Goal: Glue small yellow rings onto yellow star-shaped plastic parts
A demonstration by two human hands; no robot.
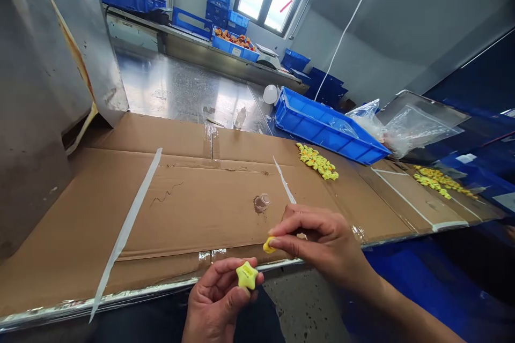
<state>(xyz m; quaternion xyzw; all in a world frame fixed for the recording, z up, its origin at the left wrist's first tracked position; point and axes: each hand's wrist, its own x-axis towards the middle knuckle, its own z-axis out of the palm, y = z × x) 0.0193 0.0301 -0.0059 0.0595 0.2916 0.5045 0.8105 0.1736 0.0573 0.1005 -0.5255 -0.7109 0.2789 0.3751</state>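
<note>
My left hand [221, 297] holds a small yellow star-shaped piece [247, 275] between thumb and fingers, its flat face with dark marking turned up. Just above and to the right, my right hand [322, 236] pinches a small, rounded, deeper-yellow piece [269, 245] between thumb and forefinger. The two pieces are apart. Both hands are over the near edge of the cardboard-covered table [193, 209]. A small clear cup [262, 202] stands on the cardboard beyond them.
Several yellow pieces lie in a pile [317, 162] beside a blue crate [330, 126]; another pile [442, 181] lies farther right. A small clear bottle [240, 118] is behind the cardboard. Metal sheeting [52, 91] rises at left. Plastic bags [410, 128] lie right of the crate.
</note>
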